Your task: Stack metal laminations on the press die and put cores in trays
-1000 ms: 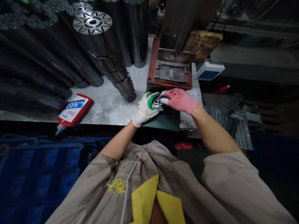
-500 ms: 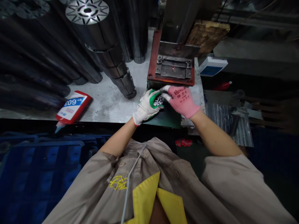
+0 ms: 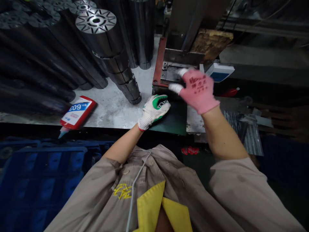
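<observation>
My left hand [image 3: 154, 109], in a white knit glove with green coating, is wrapped round a metal rotor core [image 3: 162, 103]. Only part of the core's slotted end face shows between thumb and fingers; the glove covers the rest. My right hand [image 3: 196, 88], in a pink glove with white fingertips, is over the right side of a steel fixture [image 3: 170, 75] on a red base plate [image 3: 158, 61]. Thumb and forefinger are apart, slightly blurred, with nothing visible between them. The hand covers much of the fixture.
Left of my hands stands a tall stack of rotor cores [image 3: 109, 48], with more dark stacks [image 3: 79, 61] behind it. A red bottle [image 3: 78, 112] lies near the bench edge. Blue crates [image 3: 43, 180] are below at left. A white box [image 3: 220, 72] is right of the fixture.
My right hand has moved away from the rotor core, up and right to the fixture, its thumb and forefinger now wider apart. My left hand still grips the core in nearly the same place.
</observation>
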`<action>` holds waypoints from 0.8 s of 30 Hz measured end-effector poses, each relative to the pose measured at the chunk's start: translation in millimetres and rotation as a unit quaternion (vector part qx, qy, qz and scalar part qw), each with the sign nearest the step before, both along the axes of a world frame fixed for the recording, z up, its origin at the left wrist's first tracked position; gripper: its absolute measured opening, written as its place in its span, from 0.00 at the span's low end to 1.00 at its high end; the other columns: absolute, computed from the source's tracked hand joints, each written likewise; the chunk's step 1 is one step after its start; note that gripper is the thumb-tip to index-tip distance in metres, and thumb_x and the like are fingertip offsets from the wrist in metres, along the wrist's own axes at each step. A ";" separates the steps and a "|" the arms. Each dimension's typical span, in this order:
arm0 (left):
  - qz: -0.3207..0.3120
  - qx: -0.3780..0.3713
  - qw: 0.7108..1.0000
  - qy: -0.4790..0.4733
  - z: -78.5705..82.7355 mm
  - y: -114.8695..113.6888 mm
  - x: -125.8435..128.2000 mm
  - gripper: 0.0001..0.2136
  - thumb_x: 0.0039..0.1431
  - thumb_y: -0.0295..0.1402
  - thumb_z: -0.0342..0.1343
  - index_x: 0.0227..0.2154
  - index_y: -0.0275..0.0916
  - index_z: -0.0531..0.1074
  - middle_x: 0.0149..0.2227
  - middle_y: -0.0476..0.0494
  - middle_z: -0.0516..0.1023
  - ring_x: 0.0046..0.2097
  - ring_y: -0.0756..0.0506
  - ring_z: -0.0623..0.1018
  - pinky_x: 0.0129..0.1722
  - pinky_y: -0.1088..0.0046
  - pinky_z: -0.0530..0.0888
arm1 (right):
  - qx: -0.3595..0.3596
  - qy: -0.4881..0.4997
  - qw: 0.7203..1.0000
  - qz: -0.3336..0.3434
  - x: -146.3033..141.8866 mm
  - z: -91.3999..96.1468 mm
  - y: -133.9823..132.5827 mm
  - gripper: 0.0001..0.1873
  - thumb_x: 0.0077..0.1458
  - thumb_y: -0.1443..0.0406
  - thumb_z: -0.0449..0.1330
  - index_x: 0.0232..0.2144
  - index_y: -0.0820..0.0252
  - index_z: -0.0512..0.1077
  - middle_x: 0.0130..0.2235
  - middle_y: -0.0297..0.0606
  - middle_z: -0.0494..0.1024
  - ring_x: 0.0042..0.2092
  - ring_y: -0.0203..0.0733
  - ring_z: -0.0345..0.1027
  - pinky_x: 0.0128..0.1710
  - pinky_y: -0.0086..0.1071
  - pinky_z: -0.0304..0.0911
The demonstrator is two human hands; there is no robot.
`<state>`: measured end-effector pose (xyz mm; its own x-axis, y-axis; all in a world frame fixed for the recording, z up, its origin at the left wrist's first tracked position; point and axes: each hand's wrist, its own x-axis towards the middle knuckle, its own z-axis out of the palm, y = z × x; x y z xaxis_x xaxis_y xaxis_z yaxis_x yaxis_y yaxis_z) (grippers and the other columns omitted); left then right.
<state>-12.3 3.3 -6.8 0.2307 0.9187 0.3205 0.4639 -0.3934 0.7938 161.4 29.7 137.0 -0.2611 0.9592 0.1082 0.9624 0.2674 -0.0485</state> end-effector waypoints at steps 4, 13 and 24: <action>0.044 0.005 0.999 0.020 -0.7 -2.2 6.1 0.22 0.63 0.43 0.65 0.58 0.40 0.78 0.58 0.38 0.79 0.62 0.37 0.77 0.67 0.56 0.74 | 0.062 -0.031 0.997 -0.028 7.2 -0.7 27.5 0.28 0.71 0.47 0.56 0.45 0.67 0.81 0.56 0.61 0.77 0.57 0.66 0.69 0.53 0.53 0.67; 0.037 0.026 0.993 0.111 -9.6 -5.2 -2.5 0.42 0.55 0.61 0.68 0.67 0.42 0.71 0.64 0.32 0.73 0.66 0.30 0.74 0.66 0.50 0.74 | -0.081 0.006 0.995 0.059 10.4 -40.1 -22.3 0.20 0.73 0.61 0.51 0.57 0.59 0.78 0.56 0.48 0.81 0.56 0.54 0.74 0.56 0.43 0.66; -0.030 0.017 0.997 0.067 -2.5 -0.7 -17.9 0.38 0.59 0.60 0.67 0.66 0.43 0.73 0.66 0.34 0.73 0.68 0.32 0.73 0.68 0.54 0.74 | 0.058 -0.033 0.996 0.056 20.1 -7.9 19.3 0.29 0.72 0.47 0.52 0.57 0.62 0.77 0.55 0.54 0.78 0.54 0.59 0.71 0.50 0.47 0.67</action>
